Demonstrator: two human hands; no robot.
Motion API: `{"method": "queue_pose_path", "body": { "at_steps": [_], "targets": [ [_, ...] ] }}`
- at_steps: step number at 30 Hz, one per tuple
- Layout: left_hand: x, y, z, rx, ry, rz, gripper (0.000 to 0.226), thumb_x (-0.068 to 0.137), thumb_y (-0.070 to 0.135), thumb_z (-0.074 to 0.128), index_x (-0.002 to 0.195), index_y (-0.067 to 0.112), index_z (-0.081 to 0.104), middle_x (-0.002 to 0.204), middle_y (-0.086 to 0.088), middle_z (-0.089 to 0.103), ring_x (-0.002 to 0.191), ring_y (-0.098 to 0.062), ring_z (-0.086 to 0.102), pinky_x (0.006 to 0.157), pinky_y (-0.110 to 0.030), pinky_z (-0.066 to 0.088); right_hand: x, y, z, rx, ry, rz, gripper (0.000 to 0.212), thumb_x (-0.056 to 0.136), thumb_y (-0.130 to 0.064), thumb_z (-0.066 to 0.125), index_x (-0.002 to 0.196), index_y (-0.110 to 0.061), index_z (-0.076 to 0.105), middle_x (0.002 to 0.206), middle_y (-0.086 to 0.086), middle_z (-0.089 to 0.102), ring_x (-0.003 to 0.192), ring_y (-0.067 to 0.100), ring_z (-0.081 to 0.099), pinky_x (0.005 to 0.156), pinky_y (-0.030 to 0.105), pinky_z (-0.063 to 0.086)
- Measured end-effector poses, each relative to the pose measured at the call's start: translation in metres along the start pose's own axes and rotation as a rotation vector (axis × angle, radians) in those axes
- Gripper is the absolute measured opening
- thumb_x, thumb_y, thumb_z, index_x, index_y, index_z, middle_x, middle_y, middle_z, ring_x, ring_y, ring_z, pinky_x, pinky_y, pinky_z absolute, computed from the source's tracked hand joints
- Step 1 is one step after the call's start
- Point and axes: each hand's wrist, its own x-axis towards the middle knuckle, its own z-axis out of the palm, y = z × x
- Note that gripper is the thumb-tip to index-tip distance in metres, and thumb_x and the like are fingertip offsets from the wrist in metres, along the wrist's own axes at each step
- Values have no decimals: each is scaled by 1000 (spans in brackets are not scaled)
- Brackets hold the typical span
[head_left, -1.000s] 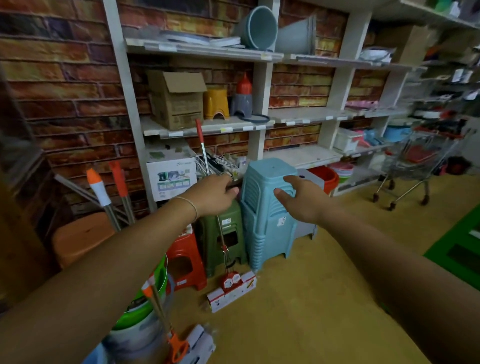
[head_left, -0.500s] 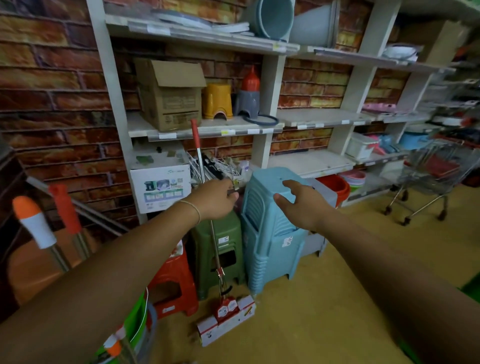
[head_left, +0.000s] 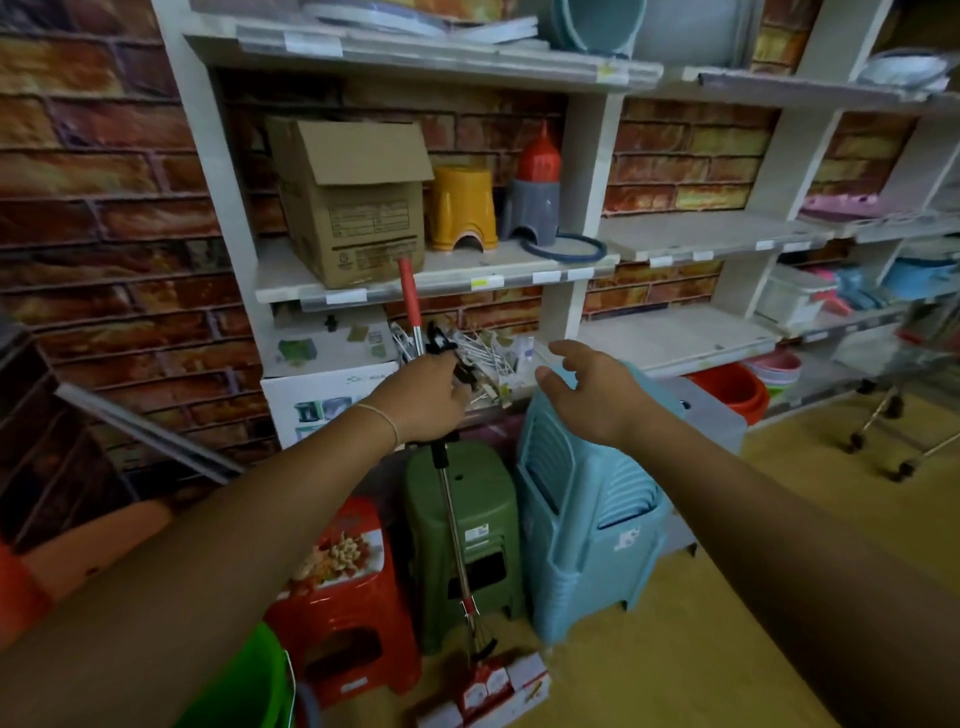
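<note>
While the left hand (head_left: 423, 397) curls its fingers round the pole of a mop (head_left: 453, 519), gripping it just below the red top section, the right hand (head_left: 597, 400) is spread wide with relaxed fingers and holds nothing. It hangs over the top of a stack of blue stools (head_left: 587, 545); whether the palm touches the top stool cannot be told. The mop stands almost upright, leaning slightly. Its head rests on the floor (head_left: 701, 649) in front of a green stool (head_left: 493, 493), and its red tip reaches up past the edge of the middle shelf (head_left: 691, 234). The blue stack stands on the floor just right of the green stool, and a red stool (head_left: 343, 613) stands to the left of it. Behind the left hand a white box (head_left: 322, 395) sits on the lowest shelf. Above it are a cardboard box (head_left: 353, 208) and a yellow stool (head_left: 462, 208). A green bucket (head_left: 249, 686) shows under the left forearm, and a shopping trolley (head_left: 909, 415) stands far right.
</note>
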Motion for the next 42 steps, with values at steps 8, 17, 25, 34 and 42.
{"method": "queue_pose_path", "body": {
  "at_steps": [8, 17, 25, 34, 42],
  "targets": [
    [78, -52, 37, -13, -22, -174, 45, 102, 31, 44, 136, 2, 44, 138, -21, 49, 124, -34, 48, 103, -38, 41, 121, 34, 62, 34, -167, -88, 48, 100, -35, 49, 143, -13, 44, 139, 15, 55, 125, 31, 53, 99, 30, 40],
    [188, -106, 92, -71, -22, -439, 52, 100, 30, 48, 145, 7, 37, 145, -19, 42, 132, -35, 42, 108, -36, 36, 290, 75, 140, 48, -463, -211, 55, 102, -40, 43, 150, -15, 35, 142, 12, 52, 119, 28, 56, 89, 26, 41],
    [239, -142, 110, -68, -4, -573, 53, 99, 26, 50, 146, 6, 35, 145, -19, 43, 133, -35, 42, 108, -40, 38, 377, 67, 209, 120, -598, -270, 44, 101, -34, 48, 137, -9, 49, 137, 13, 55, 127, 31, 52, 96, 28, 40],
    [248, -167, 128, -93, -41, -653, 55, 100, 23, 49, 149, 4, 33, 151, -18, 39, 141, -31, 34, 114, -33, 29, 439, 40, 278, 571, -633, -81, 53, 89, -32, 68, 135, -22, 44, 111, -13, 55, 97, 8, 57, 74, 13, 44],
    [228, -167, 141, -156, -60, -674, 44, 98, 19, 51, 137, 0, 46, 132, -24, 53, 123, -36, 49, 104, -37, 40, 410, 43, 280, 599, -490, -74, 34, 91, -39, 65, 118, -19, 55, 109, -1, 64, 103, 21, 62, 91, 32, 50]
  ]
}}
